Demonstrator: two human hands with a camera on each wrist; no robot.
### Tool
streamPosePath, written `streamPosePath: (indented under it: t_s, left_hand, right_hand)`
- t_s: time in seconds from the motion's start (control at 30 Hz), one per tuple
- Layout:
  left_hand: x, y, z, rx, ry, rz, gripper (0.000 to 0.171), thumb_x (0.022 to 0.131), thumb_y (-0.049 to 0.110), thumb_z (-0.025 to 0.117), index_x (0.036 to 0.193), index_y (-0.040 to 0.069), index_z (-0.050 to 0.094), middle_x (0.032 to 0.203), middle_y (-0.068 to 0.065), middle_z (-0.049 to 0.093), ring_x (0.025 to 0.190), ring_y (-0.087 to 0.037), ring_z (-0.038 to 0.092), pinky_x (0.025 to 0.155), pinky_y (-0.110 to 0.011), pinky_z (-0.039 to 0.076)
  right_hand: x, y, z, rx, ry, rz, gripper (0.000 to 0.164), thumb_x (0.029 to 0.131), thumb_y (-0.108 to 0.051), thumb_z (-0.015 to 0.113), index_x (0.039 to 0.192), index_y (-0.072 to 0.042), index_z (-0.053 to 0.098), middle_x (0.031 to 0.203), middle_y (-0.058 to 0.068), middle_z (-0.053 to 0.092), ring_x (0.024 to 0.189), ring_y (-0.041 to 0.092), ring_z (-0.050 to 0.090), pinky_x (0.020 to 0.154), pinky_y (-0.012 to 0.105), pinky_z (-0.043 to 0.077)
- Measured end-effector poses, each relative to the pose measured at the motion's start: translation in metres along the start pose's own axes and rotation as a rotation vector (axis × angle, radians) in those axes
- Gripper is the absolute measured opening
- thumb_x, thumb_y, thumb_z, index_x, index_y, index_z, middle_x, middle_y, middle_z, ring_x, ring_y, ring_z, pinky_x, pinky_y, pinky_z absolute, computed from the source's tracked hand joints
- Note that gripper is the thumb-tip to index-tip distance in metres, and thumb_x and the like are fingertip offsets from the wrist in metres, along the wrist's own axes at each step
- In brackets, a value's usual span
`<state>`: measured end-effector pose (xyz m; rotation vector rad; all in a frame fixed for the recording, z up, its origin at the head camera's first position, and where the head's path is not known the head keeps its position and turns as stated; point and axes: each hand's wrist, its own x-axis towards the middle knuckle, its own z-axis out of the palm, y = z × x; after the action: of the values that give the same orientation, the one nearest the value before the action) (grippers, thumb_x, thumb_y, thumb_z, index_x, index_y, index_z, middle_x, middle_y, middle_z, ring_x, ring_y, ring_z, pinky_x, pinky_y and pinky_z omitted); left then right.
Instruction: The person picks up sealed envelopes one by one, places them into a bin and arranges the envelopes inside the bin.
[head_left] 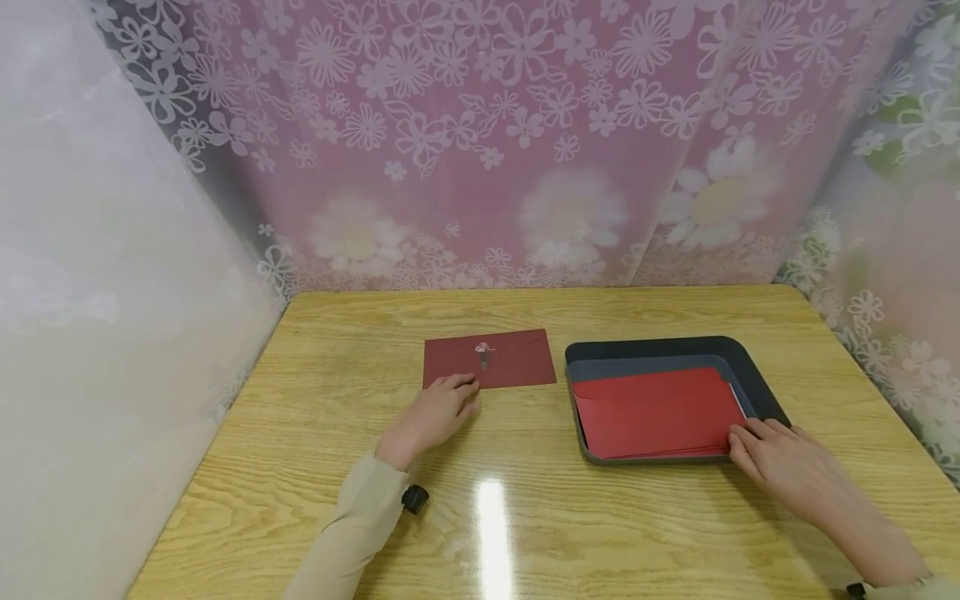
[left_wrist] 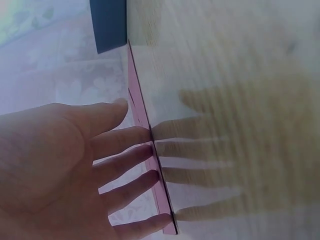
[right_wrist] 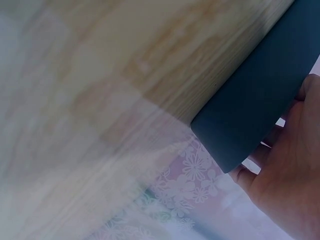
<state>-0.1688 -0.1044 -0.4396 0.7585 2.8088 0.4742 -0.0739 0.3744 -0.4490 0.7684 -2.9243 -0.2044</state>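
On the table, a dark red envelope (head_left: 517, 358) with a pale flower emblem lies flat. My left hand (head_left: 438, 412) touches its near edge with spread fingers; the left wrist view shows the fingertips (left_wrist: 152, 175) along that edge. To the right, a dark grey tray (head_left: 652, 348) holds several bright red envelopes (head_left: 660, 412), stacked. My right hand (head_left: 787, 462) is at the tray's near right corner. Its fingers reach over the rim beside the stack, and in the right wrist view the tray's wall hides the fingertips. I cannot tell whether they pinch an envelope.
The wooden table (head_left: 360, 333) reaches back to a pink floral curtain (head_left: 480, 150). More patterned sheeting hangs along the left and right sides. A bright light reflection (head_left: 492, 533) shows on the tabletop between my forearms. A small black device (head_left: 415, 499) sits at my left wrist.
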Motion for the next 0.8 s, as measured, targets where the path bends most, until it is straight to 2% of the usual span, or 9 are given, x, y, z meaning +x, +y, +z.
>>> streamPosePath:
  t_s: [0.27,0.37,0.47,0.57,0.67,0.8]
  left_hand:
    - [-0.012,0.004,-0.001,0.014,0.004,0.042,0.045,0.107,0.026,0.054,0.144,0.000,0.054,0.150,-0.017,0.049,0.139,-0.035,0.046,0.113,-0.050,0.039]
    - [-0.010,0.004,-0.002,0.019,0.047,0.081,0.039,0.105,0.022,0.058,0.136,-0.002,0.062,0.141,-0.018,0.057,0.132,-0.035,0.053,0.109,-0.049,0.044]
    - [0.000,0.004,-0.005,0.025,0.134,0.088,0.030,0.103,0.021,0.062,0.124,0.002,0.070,0.130,-0.016,0.064,0.123,-0.033,0.060,0.100,-0.048,0.051]
    - [0.017,0.005,-0.009,0.026,0.223,0.064,0.025,0.101,0.021,0.066,0.119,0.006,0.072,0.125,-0.013,0.065,0.117,-0.031,0.063,0.096,-0.048,0.053]
    - [0.035,0.003,-0.013,0.032,0.276,0.024,0.028,0.100,0.023,0.067,0.123,0.006,0.071,0.127,-0.013,0.065,0.117,-0.032,0.062,0.096,-0.048,0.053]
    - [0.055,-0.003,-0.014,0.019,0.299,-0.002,0.032,0.100,0.025,0.068,0.125,0.006,0.069,0.129,-0.014,0.062,0.121,-0.033,0.058,0.101,-0.046,0.050]
  right_hand:
    - [-0.001,-0.001,-0.001,0.003,-0.007,0.011,0.020,0.090,-0.013,0.067,0.108,-0.004,0.071,0.109,0.013,0.068,0.095,0.035,0.065,0.076,0.053,0.054]
    - [-0.001,-0.001,-0.002,0.001,-0.028,0.008,0.020,0.090,-0.013,0.067,0.109,-0.005,0.070,0.110,0.012,0.068,0.096,0.035,0.065,0.078,0.054,0.054]
    - [0.000,-0.002,-0.003,0.011,-0.035,0.018,0.021,0.091,-0.013,0.067,0.110,-0.004,0.070,0.111,0.013,0.068,0.098,0.036,0.064,0.079,0.054,0.053]
    - [0.000,-0.001,-0.002,0.007,-0.014,0.012,0.019,0.091,-0.012,0.066,0.108,-0.004,0.070,0.109,0.013,0.068,0.096,0.036,0.064,0.077,0.053,0.053]
    - [-0.001,0.001,-0.001,-0.002,-0.007,-0.002,0.020,0.091,-0.013,0.067,0.108,-0.005,0.070,0.109,0.013,0.068,0.095,0.035,0.064,0.077,0.053,0.053]
    - [0.000,0.001,-0.001,0.009,-0.046,0.011,0.023,0.091,-0.015,0.067,0.112,-0.005,0.070,0.114,0.014,0.068,0.101,0.036,0.065,0.080,0.054,0.053]
